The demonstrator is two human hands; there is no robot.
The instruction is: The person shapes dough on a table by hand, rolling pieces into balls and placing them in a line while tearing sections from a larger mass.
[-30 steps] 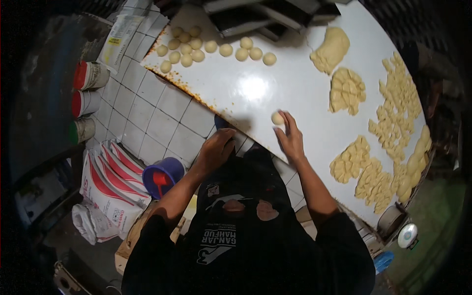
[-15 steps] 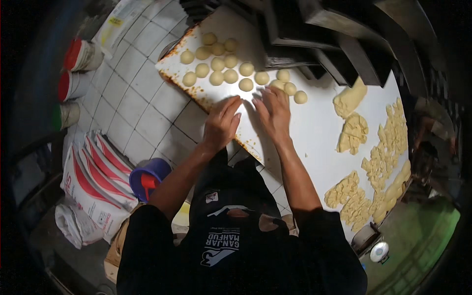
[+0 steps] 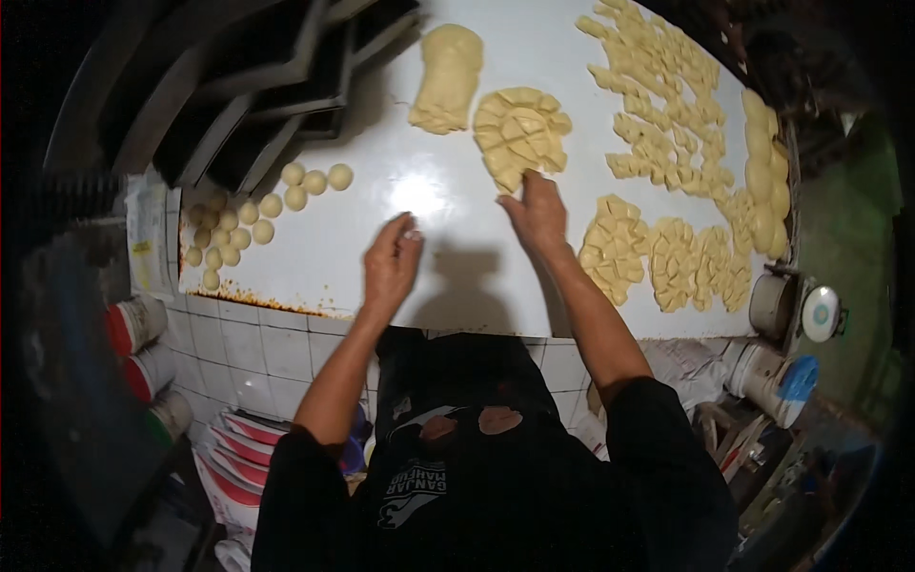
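Observation:
My right hand [image 3: 539, 217] reaches to the near edge of a round mound of cut dough wedges [image 3: 522, 133]. Its fingertips touch the lowest wedges, and the thumb stands apart from the fingers. To the left, my left hand [image 3: 389, 262] is over the white tabletop [image 3: 343, 229], its fingers loosely bent and no held thing visible. Further left lie several smooth round dough balls [image 3: 271, 205], some in the shadow of the dark pans. A thick uncut dough log [image 3: 448, 76] lies beyond my hands, left of the mound.
Stacked dark metal pans [image 3: 276, 86] overhang the table's far left. Cut dough pieces [image 3: 667, 105] spread across the right side, with flattened cut rounds [image 3: 612, 250] nearer and plump dough rolls [image 3: 765, 176] by the right edge. A pot [image 3: 770, 303] and lidded buckets [image 3: 138, 324] flank the table.
My view and body have turned right. Both hands have left the dough balls; the right one is now at the cut dough mound, the left over bare tabletop.

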